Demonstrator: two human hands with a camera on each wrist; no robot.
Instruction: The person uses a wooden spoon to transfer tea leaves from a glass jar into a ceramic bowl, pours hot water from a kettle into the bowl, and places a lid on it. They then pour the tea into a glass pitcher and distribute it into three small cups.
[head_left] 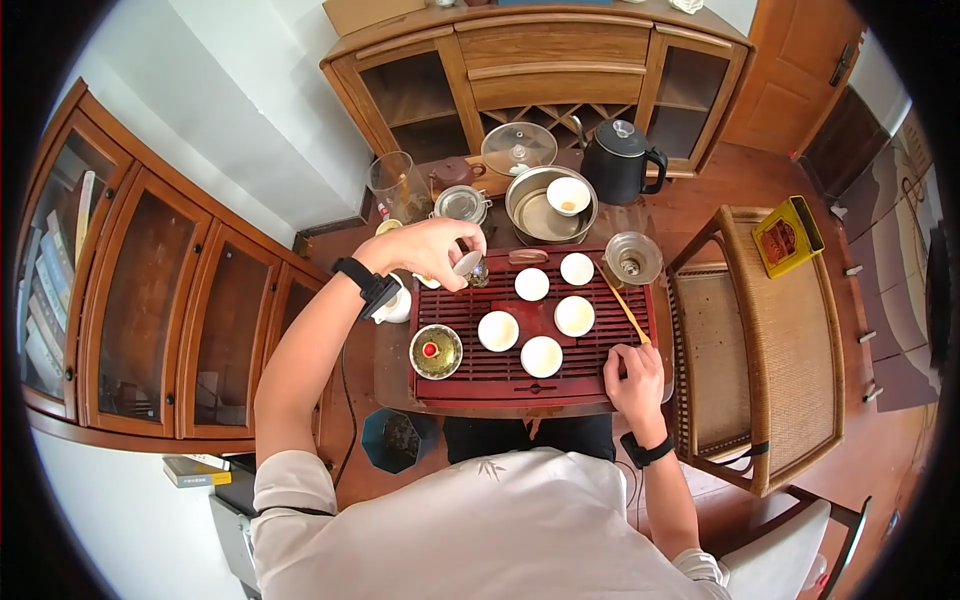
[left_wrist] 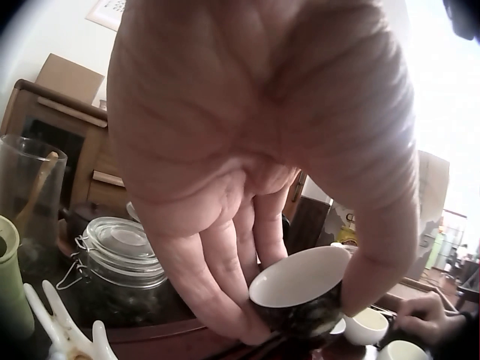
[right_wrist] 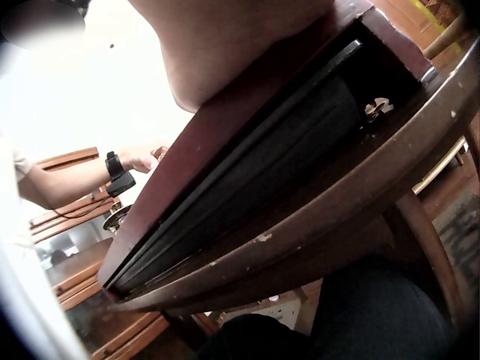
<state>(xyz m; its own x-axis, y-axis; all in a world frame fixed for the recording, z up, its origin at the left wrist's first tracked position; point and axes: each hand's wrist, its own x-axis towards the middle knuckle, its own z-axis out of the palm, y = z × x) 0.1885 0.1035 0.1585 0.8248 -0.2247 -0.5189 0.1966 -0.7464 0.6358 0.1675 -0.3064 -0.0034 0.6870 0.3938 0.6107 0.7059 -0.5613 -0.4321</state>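
Observation:
My left hand is raised over the back left of the dark red slatted tea tray. Between thumb and fingers it grips a small cup, white inside and dark-patterned outside. The cup is tilted; its contents do not show. My right hand rests on the tray's front right corner, fingers loosely curled, fingertips right at the end of a thin wooden stick. Several white teacups with pale liquid stand on the tray. At its front left is a round bowl with yellow-green contents and a red knob.
Behind the tray stand a steel pot with a white cup inside, a black kettle and a clip-top glass jar. A glass bowl is at the right. A rattan cart stands beside the table, a bin below.

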